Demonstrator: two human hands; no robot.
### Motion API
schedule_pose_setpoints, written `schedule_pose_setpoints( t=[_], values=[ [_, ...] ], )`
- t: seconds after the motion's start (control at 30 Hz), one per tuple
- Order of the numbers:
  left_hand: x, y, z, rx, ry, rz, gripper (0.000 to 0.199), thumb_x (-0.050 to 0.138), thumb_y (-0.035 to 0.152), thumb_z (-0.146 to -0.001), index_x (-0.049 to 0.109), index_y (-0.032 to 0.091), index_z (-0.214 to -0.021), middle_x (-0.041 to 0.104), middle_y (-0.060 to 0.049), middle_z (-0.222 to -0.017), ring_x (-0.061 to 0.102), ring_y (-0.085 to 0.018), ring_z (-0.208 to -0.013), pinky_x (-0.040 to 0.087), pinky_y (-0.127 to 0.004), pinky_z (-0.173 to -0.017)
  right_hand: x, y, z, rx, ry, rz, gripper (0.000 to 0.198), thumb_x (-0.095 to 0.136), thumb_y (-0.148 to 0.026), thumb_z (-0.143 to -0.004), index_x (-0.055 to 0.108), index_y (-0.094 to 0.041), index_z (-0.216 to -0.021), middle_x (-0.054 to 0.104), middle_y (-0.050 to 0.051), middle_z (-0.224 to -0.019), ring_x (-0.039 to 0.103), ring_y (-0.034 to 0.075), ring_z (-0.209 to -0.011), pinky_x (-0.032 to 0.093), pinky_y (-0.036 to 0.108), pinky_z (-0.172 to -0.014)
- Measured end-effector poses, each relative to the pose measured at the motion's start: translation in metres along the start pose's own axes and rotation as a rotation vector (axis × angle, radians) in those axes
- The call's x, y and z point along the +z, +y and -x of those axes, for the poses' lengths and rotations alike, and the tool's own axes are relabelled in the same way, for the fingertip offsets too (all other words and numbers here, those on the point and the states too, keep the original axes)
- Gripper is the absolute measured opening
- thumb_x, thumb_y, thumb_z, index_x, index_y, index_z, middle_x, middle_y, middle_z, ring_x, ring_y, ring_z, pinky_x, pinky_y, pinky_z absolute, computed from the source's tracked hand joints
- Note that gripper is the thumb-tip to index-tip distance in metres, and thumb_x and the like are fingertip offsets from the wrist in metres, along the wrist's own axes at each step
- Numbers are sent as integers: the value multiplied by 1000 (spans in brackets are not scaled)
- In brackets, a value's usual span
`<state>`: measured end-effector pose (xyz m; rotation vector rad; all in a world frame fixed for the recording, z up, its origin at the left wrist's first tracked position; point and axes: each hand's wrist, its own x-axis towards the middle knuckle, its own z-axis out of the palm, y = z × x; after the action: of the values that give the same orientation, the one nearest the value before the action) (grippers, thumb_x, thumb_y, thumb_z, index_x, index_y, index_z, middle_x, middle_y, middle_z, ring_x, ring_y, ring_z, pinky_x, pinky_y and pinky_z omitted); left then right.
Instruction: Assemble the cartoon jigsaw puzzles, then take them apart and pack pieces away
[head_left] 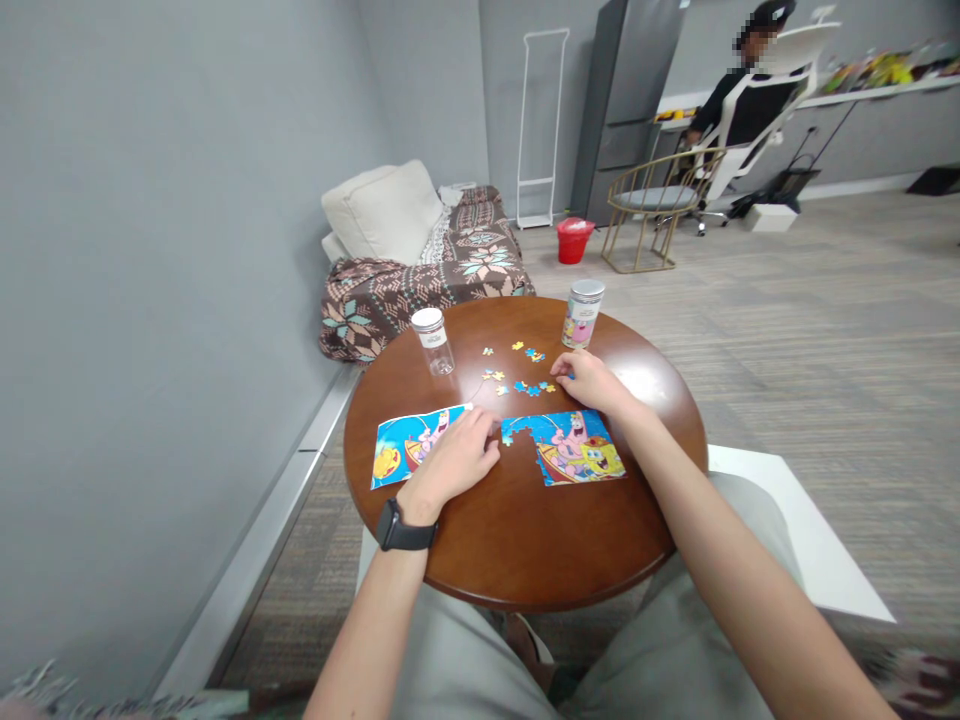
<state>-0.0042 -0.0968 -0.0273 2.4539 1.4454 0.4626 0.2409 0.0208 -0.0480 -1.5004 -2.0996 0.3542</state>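
Note:
A partly assembled jigsaw puzzle of cartoon figures in a boat lies on the round table, with a gap at its lower left. My left hand rests over the right part of a matching picture sheet; its fingers are apart, their tips near the puzzle's left edge. Beyond the puzzle, several loose puzzle pieces in blue and yellow are scattered. My right hand is at the right end of these pieces, its fingers curled in a pinch around a small blue piece, mostly hidden.
A clear jar with a silver lid stands at the table's back left, a printed jar at its back right. Past the brown table are a covered sofa, a red bin, a wire-backed chair and a seated person.

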Motion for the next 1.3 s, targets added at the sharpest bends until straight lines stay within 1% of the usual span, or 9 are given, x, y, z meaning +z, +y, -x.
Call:
schedule_pose_setpoints(
  t=[0.1,0.2,0.27,0.5,0.67,0.87,1.0,1.17,1.3],
  values=[
    [-2,2,0,-5,-8,1,18,43,11,-84,53,20,-96,59,-5,-98,55,-21,-95,47,-37,-89,0,-4,0,-81,-4,-49,13,62,-13,-81,73,-16,-87,62,7,-91,63,18,-84,50,32,-87],
    [-3,3,0,-12,-14,2,18,43,10,-84,53,20,-95,59,-6,-98,55,-21,-94,47,-39,-90,0,-9,0,-192,-72,-112,17,69,-22,-79,75,-17,-94,60,6,-95,62,16,-80,52,33,-87],
    [-3,3,0,-6,-6,7,18,43,10,-84,54,20,-95,59,-6,-98,55,-21,-93,47,-39,-90,1,-12,1,-228,-123,-125,20,71,-23,-77,76,-17,-96,59,6,-94,61,16,-79,52,33,-87],
    [-1,2,0,4,0,-14,17,43,9,-84,53,20,-92,58,-6,-97,55,-21,-94,47,-37,-88,3,-17,3,-225,-177,-83,12,67,-16,-78,74,-16,-87,60,7,-93,61,17,-81,52,32,-88],
    [-1,2,-1,6,6,-4,18,43,8,-83,53,20,-93,58,-5,-95,55,-21,-94,47,-36,-88,5,-18,5,-279,-186,-51,18,59,-5,-73,70,-16,-81,61,8,-95,62,20,-91,50,32,-92],
    [-1,2,0,11,13,-1,18,43,9,-84,53,20,-93,57,-5,-97,54,-20,-92,46,-37,-86,3,-15,6,-343,-211,-59,27,63,-7,-71,70,-18,-95,63,9,-101,61,23,-100,48,37,-96],
    [-3,3,0,-3,4,9,17,43,10,-83,53,20,-93,57,-6,-97,54,-20,-92,46,-37,-86,1,-13,4,-301,-219,-90,11,71,-23,-75,72,-19,-86,62,8,-97,62,22,-94,49,38,-93],
    [-3,3,0,0,12,18,16,43,10,-84,53,20,-92,58,-5,-96,53,-20,-91,46,-37,-85,0,-16,3,-296,-206,-136,8,72,-22,-72,68,-18,-78,63,7,-92,62,21,-91,48,36,-91],
    [-2,2,0,4,20,11,16,44,10,-84,55,20,-92,57,-5,-96,53,-20,-92,46,-36,-85,-1,-26,6,-271,-256,-235,5,67,-21,-75,63,-18,-76,60,0,-73,57,15,-70,47,27,-71]
  ],
)
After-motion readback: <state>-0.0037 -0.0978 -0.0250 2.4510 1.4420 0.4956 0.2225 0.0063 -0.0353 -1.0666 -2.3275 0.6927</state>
